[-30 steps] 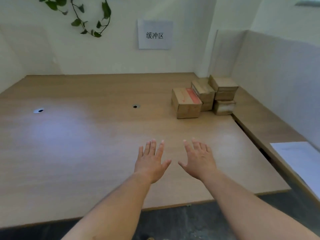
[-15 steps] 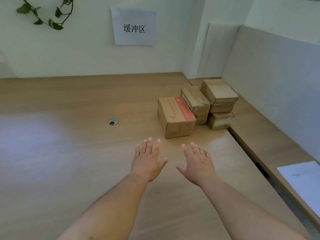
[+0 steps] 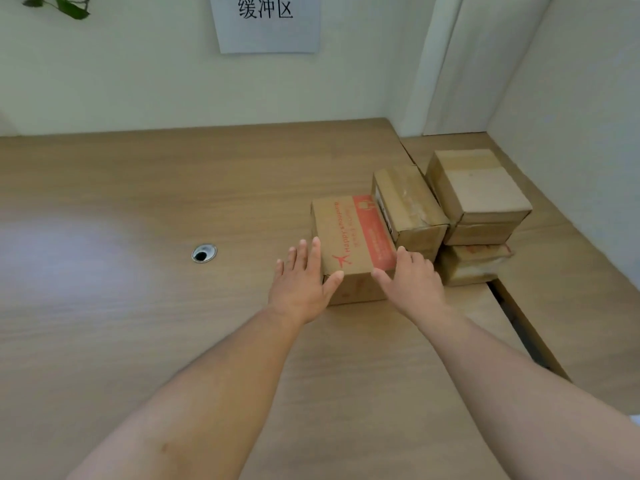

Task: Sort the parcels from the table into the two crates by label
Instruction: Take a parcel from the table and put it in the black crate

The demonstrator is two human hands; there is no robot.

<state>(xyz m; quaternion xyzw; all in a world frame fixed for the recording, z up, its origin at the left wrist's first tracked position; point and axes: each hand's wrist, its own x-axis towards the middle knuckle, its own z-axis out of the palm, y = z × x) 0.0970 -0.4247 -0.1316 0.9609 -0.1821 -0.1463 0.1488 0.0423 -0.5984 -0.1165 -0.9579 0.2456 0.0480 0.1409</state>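
Item under inspection: red-printed parcel [image 3: 349, 233], brown cardboard, oblong, lying flat on the wooden table [image 3: 138, 202] just right of frame centre. Bears a red band along the right of its top face, a small red aeroplane mark near the front left corner, and red lettering reading "Happy shopping". Abuts a taped parcel [image 3: 408, 206] on its right. Further right, two plain parcels stacked: upper parcel [image 3: 478, 188] on lower parcel [image 3: 474, 265].

Flanked at the near end by both hands. Left hand [image 3: 301, 285] at the front left corner, fingers [image 3: 313, 258] straight and spread alongside the left face, thumb laid against the front corner. Right hand [image 3: 414, 282] at the front right corner, fingers straight over the top right edge, thumb pointing inward. Both flat and extended, gripping nothing. Fingertip contact with the cardboard: cannot tell.

Also noted: cable hole [image 3: 204, 253] left of centre, paper sign [image 3: 266, 22] top centre.
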